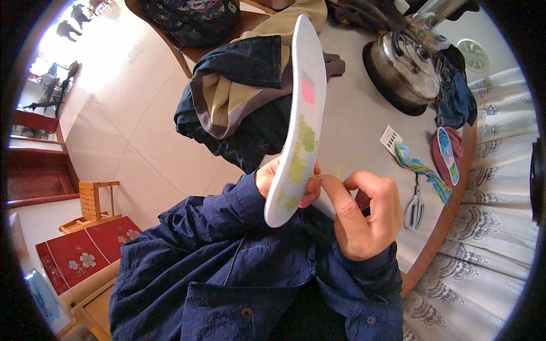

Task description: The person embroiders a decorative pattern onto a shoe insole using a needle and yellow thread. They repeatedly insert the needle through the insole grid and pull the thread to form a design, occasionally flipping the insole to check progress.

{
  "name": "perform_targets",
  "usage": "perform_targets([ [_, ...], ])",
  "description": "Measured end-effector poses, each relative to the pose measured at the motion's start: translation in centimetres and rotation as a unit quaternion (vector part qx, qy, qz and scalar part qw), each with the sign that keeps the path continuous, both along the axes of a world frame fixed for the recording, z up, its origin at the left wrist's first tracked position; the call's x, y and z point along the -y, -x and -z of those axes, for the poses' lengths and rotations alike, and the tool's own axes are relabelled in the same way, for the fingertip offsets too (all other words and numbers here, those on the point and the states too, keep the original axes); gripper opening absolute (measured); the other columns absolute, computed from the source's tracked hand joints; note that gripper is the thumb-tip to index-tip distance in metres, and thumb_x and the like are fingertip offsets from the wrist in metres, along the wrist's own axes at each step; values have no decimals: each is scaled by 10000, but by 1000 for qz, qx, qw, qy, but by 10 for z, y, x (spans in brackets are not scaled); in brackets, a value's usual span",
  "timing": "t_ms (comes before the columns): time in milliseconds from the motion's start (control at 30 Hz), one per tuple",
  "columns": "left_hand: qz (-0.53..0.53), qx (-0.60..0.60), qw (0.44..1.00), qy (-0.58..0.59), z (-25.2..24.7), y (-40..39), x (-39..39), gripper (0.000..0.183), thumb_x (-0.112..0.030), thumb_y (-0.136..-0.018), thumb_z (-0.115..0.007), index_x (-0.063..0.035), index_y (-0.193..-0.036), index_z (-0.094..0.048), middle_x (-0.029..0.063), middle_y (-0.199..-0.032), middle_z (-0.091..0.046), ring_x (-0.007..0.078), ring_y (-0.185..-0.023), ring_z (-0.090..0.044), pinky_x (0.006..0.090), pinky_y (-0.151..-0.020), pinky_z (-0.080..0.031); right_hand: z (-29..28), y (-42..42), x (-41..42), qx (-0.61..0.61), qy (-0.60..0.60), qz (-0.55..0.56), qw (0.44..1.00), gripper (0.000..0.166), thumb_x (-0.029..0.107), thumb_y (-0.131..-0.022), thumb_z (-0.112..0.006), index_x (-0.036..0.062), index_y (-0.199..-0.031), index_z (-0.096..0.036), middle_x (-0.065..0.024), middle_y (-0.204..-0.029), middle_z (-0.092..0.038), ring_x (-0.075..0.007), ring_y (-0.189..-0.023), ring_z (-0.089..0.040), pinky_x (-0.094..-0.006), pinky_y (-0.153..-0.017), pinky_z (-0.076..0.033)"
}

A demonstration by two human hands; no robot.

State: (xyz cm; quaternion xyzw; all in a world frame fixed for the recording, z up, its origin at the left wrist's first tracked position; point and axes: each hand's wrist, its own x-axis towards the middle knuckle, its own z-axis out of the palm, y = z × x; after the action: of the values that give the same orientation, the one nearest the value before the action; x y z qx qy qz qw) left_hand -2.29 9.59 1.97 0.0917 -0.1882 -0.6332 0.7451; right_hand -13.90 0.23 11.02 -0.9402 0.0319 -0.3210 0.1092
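Note:
A white insole (306, 121) with pink and yellow-green stitching stands on edge in my left hand (268, 175). The left palm shows at its near side, and the fingertips curl around past the far edge. Close by that edge, my right hand (370, 215) pinches at a fine yellow thread (340, 169), which loops loosely above the fingertips. Whether a needle sits between the fingers is too small to tell. Beyond the right hand lie white-handled scissors (414, 211), a bundle of blue, green and yellow embroidery threads (420, 168) and a printed card (390, 138).
On the table (356, 128) rest a lidded steel pot (403, 72) and a colourful insole (448, 155) on pink cloth. Dark and beige clothing (239, 93) is heaped at the table's left side. A patterned curtain (477, 221) hangs at right; a wooden chair (91, 204) stands left.

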Motion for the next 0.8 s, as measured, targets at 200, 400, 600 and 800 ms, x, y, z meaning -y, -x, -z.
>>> perform_targets([
  [200, -38, 37, 995, -82, -9, 1, -1, 169, -29, -763, -540, -13, -926, -495, 97, -819, -585, 140, -678, -571, 229, -627, -480, 22, -1, 11, 30, -123, -13, 992, 243, -24, -571, -605, 45, -803, -589, -66, -728, -491, -170, -567, -502, -242, -480, -418],
  [400, -77, 160, 971, -159, -32, 5, -7, 241, -81, -721, -620, -2, -911, -494, 77, -828, -587, 117, -686, -562, 214, -631, -476, 51, 9, 14, 51, -415, 28, 908, 272, 7, -630, -625, -24, -892, -561, -115, -837, -570, -191, -721, -577, -260, -591, -458],
  [600, -73, 201, 961, -176, -44, 8, -6, 251, -92, -705, -642, 2, -883, -492, 87, -809, -589, 105, -659, -560, 191, -588, -464, 56, 18, 15, 27, -714, 32, 699, 364, 5, -690, -586, -38, -1034, -475, -126, -917, -564, -165, -772, -565, -259, -641, -469],
  [800, -92, 225, 951, -192, -42, 10, -7, 240, -83, -698, -642, -7, -861, -482, 73, -763, -580, 83, -598, -540, 182, -533, -450, 59, 16, 17, -11, -592, 28, 805, 337, 16, -684, -593, -24, -1004, -494, -107, -879, -571, -168, -761, -567, -265, -627, -466],
])
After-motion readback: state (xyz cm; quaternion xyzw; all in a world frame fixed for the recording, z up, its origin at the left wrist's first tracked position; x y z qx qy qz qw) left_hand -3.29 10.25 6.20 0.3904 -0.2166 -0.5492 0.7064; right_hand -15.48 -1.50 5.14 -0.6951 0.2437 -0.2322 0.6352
